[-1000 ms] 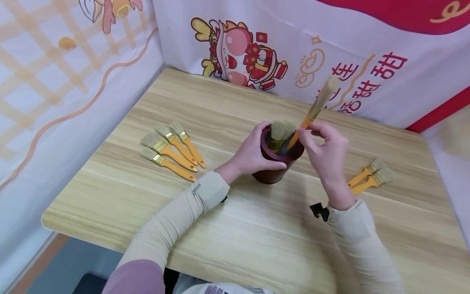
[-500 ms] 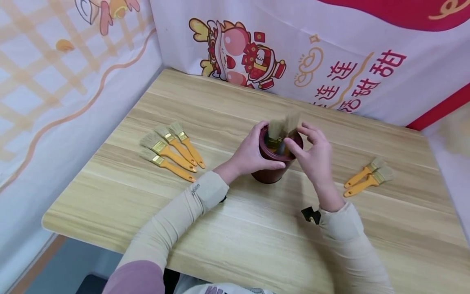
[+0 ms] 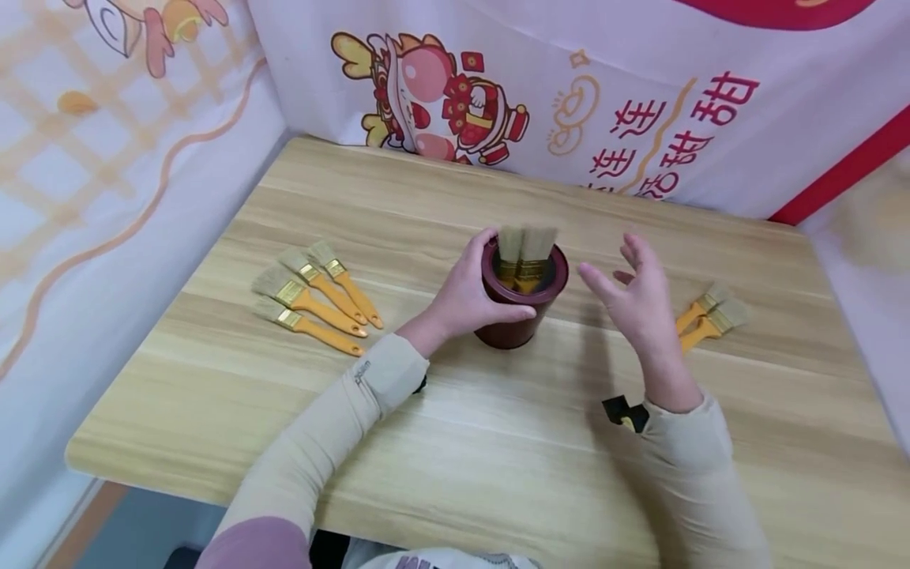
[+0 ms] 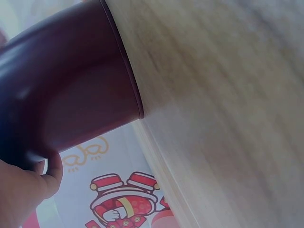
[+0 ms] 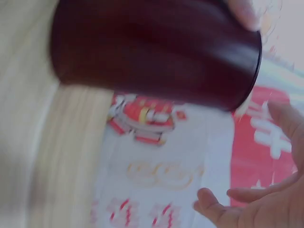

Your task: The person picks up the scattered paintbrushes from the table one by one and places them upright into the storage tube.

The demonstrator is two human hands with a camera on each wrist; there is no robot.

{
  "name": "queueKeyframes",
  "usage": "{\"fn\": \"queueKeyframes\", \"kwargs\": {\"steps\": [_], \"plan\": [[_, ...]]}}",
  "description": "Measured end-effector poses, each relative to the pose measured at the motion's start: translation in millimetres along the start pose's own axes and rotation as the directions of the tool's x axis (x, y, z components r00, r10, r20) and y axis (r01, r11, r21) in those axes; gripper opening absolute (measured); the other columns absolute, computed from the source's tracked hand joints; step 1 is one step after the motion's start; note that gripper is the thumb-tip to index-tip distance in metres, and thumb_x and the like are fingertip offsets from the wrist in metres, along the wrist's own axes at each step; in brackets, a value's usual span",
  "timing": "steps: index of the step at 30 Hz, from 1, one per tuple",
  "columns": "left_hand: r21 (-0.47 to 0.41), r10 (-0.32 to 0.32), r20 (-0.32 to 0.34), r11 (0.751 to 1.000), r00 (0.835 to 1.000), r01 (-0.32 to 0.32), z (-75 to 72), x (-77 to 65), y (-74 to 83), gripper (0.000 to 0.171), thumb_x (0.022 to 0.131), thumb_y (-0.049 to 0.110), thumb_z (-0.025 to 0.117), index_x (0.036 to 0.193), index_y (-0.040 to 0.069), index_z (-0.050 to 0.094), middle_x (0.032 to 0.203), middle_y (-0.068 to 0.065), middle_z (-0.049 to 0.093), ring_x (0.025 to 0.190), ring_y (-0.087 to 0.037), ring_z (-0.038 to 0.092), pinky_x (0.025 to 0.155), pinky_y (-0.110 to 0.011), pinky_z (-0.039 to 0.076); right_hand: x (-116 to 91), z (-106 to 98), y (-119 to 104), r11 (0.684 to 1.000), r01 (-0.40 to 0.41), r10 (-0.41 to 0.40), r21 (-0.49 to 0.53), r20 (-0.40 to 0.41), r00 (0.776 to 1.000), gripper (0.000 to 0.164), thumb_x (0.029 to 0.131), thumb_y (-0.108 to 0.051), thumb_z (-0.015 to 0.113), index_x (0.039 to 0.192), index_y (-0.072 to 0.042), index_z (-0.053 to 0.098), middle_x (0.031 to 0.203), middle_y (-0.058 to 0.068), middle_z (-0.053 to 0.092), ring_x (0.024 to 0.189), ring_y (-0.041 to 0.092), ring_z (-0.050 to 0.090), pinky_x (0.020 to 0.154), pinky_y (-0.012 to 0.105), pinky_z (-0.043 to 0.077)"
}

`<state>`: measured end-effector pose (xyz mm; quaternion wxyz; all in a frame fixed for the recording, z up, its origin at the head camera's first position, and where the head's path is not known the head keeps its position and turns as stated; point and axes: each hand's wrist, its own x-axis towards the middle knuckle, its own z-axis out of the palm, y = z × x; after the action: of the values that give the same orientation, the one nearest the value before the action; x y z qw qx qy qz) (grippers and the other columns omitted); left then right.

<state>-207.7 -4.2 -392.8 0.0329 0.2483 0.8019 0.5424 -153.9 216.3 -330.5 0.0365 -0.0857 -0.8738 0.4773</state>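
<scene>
A dark maroon cylindrical pot (image 3: 508, 332) stands on the wooden table, with two paintbrushes (image 3: 526, 254) in it, bristles up above the rim. My left hand (image 3: 472, 296) grips the pot's left side near the top, thumb across the front. In the left wrist view its fingers (image 4: 53, 175) curl at the pot wall. My right hand (image 3: 636, 296) is raised to the right of the pot, fingers spread, holding nothing. The right wrist view shows a gap between that hand (image 5: 266, 204) and the pot (image 5: 152, 52).
Several orange-handled paintbrushes (image 3: 313, 304) lie fanned on the table's left part. Two more paintbrushes (image 3: 711, 316) lie at the right, partly behind the right wrist. A printed white cloth (image 3: 426, 95) hangs along the table's back edge; another covers the left side.
My right hand lowered a paintbrush into the pot bristles up, let go of it and drew back to the right. The left hand kept its grip on the pot. The head view shifted slightly.
</scene>
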Motion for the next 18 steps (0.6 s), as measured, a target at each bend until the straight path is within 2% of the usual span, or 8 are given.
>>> {"fn": "queueKeyframes", "kwargs": {"steps": [3, 5, 6, 8, 11, 13, 15, 18], "plan": [[0.013, 0.005, -0.012, 1.000, 1.000, -0.005, -4.1, 0.0, -0.9, 0.114, 0.063, 0.030, 0.091, 0.150, 0.012, 0.018, 0.147, -0.009, 0.036, 0.131, -0.021, 0.042, 0.112, -0.041, 0.037, 5, -13, 23, 0.995, -0.045, 0.037, -0.086, -0.087, 0.996, 0.074, 0.095, -0.034, 0.058, 0.148, 0.004, 0.024, 0.152, 0.029, 0.028, 0.133, 0.045, 0.041, 0.108, 0.053, 0.039], [0.022, 0.012, -0.011, 1.000, 1.000, -0.012, -6.2, 0.3, -1.2, 0.114, 0.063, 0.030, 0.091, 0.150, 0.012, 0.018, 0.148, -0.009, 0.036, 0.132, -0.021, 0.042, 0.112, -0.040, 0.037, 8, -26, 43, 0.974, -0.085, 0.064, -0.209, -0.107, 0.992, 0.067, 0.096, -0.031, 0.055, 0.140, 0.014, 0.031, 0.142, 0.037, 0.032, 0.126, 0.049, 0.042, 0.104, 0.056, 0.040], [0.026, 0.014, -0.009, 1.000, 1.000, -0.013, -7.1, 0.4, -1.1, 0.115, 0.063, 0.031, 0.091, 0.150, 0.012, 0.017, 0.148, -0.009, 0.035, 0.132, -0.021, 0.042, 0.113, -0.040, 0.036, 9, -33, 54, 0.948, -0.105, 0.080, -0.300, -0.094, 0.992, 0.064, 0.096, -0.031, 0.053, 0.136, 0.017, 0.035, 0.137, 0.040, 0.034, 0.120, 0.052, 0.044, 0.099, 0.058, 0.041], [0.030, 0.015, -0.003, 0.999, 1.000, -0.015, -9.0, 0.7, -0.8, 0.115, 0.064, 0.031, 0.090, 0.150, 0.012, 0.017, 0.148, -0.009, 0.035, 0.132, -0.022, 0.042, 0.112, -0.040, 0.036, 12, -48, 74, 0.880, -0.132, 0.129, -0.457, -0.037, 0.991, 0.054, 0.096, -0.032, 0.052, 0.111, 0.020, 0.050, 0.109, 0.039, 0.049, 0.097, 0.049, 0.053, 0.082, 0.054, 0.048], [0.031, 0.011, -0.011, 0.999, 1.000, -0.011, -11.3, 0.6, 0.2, 0.115, 0.064, 0.030, 0.090, 0.150, 0.012, 0.017, 0.148, -0.009, 0.035, 0.131, -0.022, 0.042, 0.112, -0.041, 0.037, 16, -69, 97, 0.779, -0.139, 0.223, -0.612, 0.062, 0.973, 0.048, 0.096, -0.038, 0.049, 0.076, 0.006, 0.050, 0.074, 0.020, 0.048, 0.068, 0.033, 0.049, 0.056, 0.041, 0.044], [0.023, 0.004, -0.016, 1.000, 1.000, -0.004, -11.3, -0.2, 0.4, 0.114, 0.064, 0.029, 0.091, 0.150, 0.013, 0.017, 0.148, -0.009, 0.036, 0.131, -0.022, 0.042, 0.112, -0.041, 0.037, 19, -79, 110, 0.730, -0.156, 0.264, -0.665, 0.065, 0.962, 0.048, 0.096, -0.038, 0.048, 0.064, -0.003, 0.047, 0.063, 0.012, 0.045, 0.060, 0.027, 0.048, 0.049, 0.034, 0.038], [0.012, -0.001, -0.012, 1.000, 1.000, 0.001, -9.3, -0.9, 0.0, 0.114, 0.063, 0.029, 0.091, 0.150, 0.013, 0.018, 0.148, -0.008, 0.036, 0.131, -0.021, 0.042, 0.112, -0.040, 0.036, 20, -88, 121, 0.683, -0.188, 0.310, -0.706, 0.047, 0.950, 0.049, 0.096, -0.038, 0.044, 0.068, 0.001, 0.052, 0.070, 0.021, 0.052, 0.067, 0.034, 0.054, 0.051, 0.037, 0.041], [-0.003, -0.005, 0.003, 1.000, 1.000, 0.005, -4.4, -1.4, -1.0, 0.115, 0.063, 0.029, 0.091, 0.150, 0.012, 0.018, 0.148, -0.008, 0.036, 0.132, -0.021, 0.042, 0.113, -0.039, 0.036, 22, -98, 135, 0.619, -0.254, 0.395, -0.743, 0.016, 0.918, 0.055, 0.097, -0.039, 0.038, 0.090, 0.012, 0.058, 0.097, 0.038, 0.056, 0.089, 0.049, 0.057, 0.061, 0.050, 0.046]]}}
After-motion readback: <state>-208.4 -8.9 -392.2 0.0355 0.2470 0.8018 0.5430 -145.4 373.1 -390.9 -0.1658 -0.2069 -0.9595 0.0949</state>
